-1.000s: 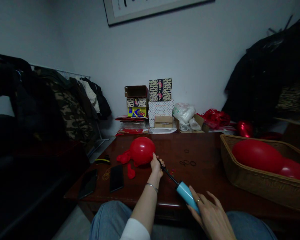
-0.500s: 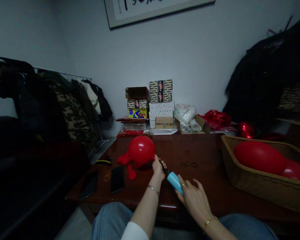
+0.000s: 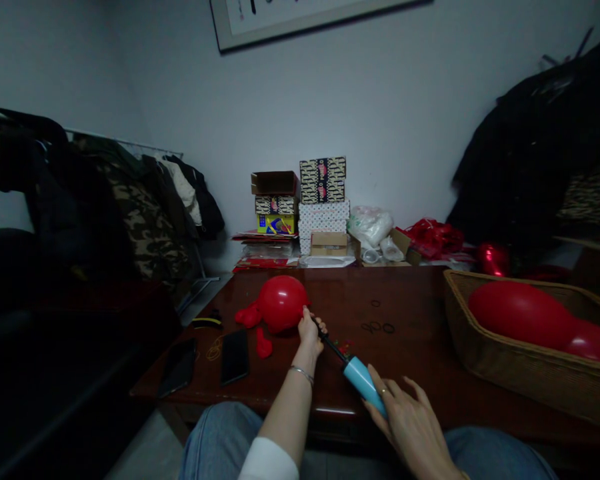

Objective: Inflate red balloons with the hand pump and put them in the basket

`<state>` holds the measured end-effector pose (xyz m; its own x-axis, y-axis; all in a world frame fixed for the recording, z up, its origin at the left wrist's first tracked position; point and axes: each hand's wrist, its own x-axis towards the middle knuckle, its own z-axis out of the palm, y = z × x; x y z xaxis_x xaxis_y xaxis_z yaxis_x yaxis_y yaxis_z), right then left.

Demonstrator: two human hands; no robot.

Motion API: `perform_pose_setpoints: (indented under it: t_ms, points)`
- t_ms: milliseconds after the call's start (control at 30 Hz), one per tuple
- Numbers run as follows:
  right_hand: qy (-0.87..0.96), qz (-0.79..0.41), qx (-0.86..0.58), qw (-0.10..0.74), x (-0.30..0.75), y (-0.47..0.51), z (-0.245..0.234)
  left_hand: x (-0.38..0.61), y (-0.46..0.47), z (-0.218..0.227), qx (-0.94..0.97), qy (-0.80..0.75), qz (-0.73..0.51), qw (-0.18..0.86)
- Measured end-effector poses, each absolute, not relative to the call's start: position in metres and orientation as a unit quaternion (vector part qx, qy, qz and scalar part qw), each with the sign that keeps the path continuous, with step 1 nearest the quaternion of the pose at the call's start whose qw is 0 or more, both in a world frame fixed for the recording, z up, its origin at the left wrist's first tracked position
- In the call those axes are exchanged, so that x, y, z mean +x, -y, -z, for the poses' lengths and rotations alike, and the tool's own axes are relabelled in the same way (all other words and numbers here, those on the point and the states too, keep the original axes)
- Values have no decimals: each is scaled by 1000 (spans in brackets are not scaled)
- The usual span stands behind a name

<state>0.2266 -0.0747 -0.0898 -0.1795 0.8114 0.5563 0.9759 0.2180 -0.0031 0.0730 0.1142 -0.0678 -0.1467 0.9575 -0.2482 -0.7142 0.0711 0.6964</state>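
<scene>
A round red balloon (image 3: 283,303), partly inflated, sits over the dark wooden table with its neck at the nozzle end of a hand balloon pump (image 3: 364,383). My left hand (image 3: 311,331) is closed around the balloon's neck and the pump's black end. Around the rear of the pump's light blue barrel is my right hand (image 3: 405,420), its palm against the end and some fingers loosely extended. Between barrel and left hand a length of black rod shows. Limp red balloons (image 3: 249,315) lie just left of the inflated one, and another limp balloon (image 3: 264,343) lies nearer me.
Two dark phones (image 3: 235,358) (image 3: 178,367) and yellowish loops (image 3: 215,349) lie on the table's left. Several dark rings (image 3: 389,329) lie right of centre. A wicker basket (image 3: 520,377) holding inflated red balloons stands on the right. Stacked boxes (image 3: 323,223) stand behind the table.
My right hand has drawn the blue barrel back toward me and to the right, baring more black rod. My left hand has shifted slightly left, still at the balloon's neck.
</scene>
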Motion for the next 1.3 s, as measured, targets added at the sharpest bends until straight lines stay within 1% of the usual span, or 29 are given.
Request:
perform_pose_setpoints:
  t_ms: [333, 500, 700, 833, 1300]
  points:
    - [753, 184, -590, 226, 248, 95, 92, 78, -115, 64, 166, -364, -659, 638]
    - [744, 192, -596, 231, 239, 82, 88, 80, -112, 61, 172, -363, -667, 628]
    - [743, 188, -611, 201, 217, 56, 71, 91, -105, 65, 171, -362, -655, 641]
    - [735, 186, -617, 210, 206, 45, 62, 97, -103, 64, 170, -373, -642, 648]
    - [747, 177, -598, 232, 238, 78, 89, 90, -111, 70, 166, -367, -649, 645]
